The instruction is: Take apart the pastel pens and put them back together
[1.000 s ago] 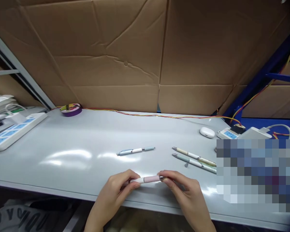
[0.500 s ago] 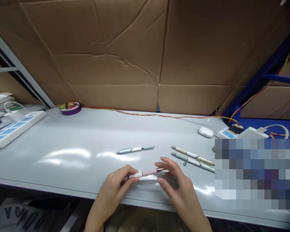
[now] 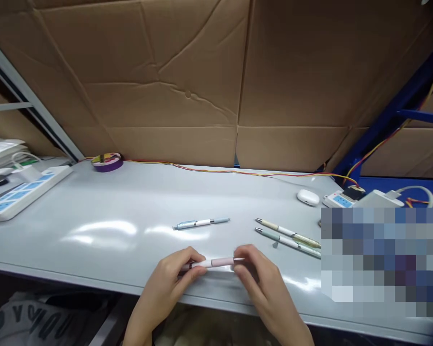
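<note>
A pink and white pen (image 3: 222, 262) lies level just above the table's front part, its silver tip pointing right. My left hand (image 3: 175, 271) pinches its left part between thumb and fingers, covering much of that end. Around the silver tip, the thumb and curled fingers of my right hand (image 3: 261, 281) are closed in, with the tip showing between them. Beyond my hands lies a light blue and white pen (image 3: 202, 223). To the right lie a yellowish and white pen (image 3: 286, 232) and a green and white pen (image 3: 286, 241), side by side.
A small dark grey piece (image 3: 275, 245) lies by the green pen. A white earbud case (image 3: 308, 197) and a power strip (image 3: 338, 199) stand at the back right. Back left are a purple tape roll (image 3: 107, 163) and another power strip (image 3: 29, 194). Cardboard (image 3: 166, 62) walls the back.
My right hand's fingers have closed in around the silver tip, where they were spread apart before. The pen has turned slightly nearer level. My left hand keeps its pinch.
</note>
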Motion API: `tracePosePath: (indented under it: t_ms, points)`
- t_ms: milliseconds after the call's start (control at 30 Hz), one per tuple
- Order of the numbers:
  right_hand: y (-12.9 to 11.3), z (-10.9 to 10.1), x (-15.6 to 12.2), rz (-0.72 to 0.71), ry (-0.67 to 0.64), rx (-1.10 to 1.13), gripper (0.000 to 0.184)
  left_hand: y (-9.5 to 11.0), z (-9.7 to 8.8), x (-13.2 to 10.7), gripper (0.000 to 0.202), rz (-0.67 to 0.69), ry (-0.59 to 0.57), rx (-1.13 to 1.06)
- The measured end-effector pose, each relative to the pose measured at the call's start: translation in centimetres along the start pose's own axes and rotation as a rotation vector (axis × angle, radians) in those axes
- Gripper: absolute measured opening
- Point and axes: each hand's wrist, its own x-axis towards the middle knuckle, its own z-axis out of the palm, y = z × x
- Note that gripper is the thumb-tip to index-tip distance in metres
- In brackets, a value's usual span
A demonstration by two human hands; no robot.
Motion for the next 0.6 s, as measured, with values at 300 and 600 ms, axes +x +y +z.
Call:
tracePosePath:
  t_ms: [300,600]
  points:
    - [0.15,0.15,-0.14,0.045,0.036,0.128,0.012,-0.24,0.02,0.08,0.024,0.006,0.008,0.010]
    - [0.20,0.15,0.19,-0.048,-0.088,-0.165,0.046,-0.46,-0.08,-0.03,0.022,0.040,-0.010,0.045]
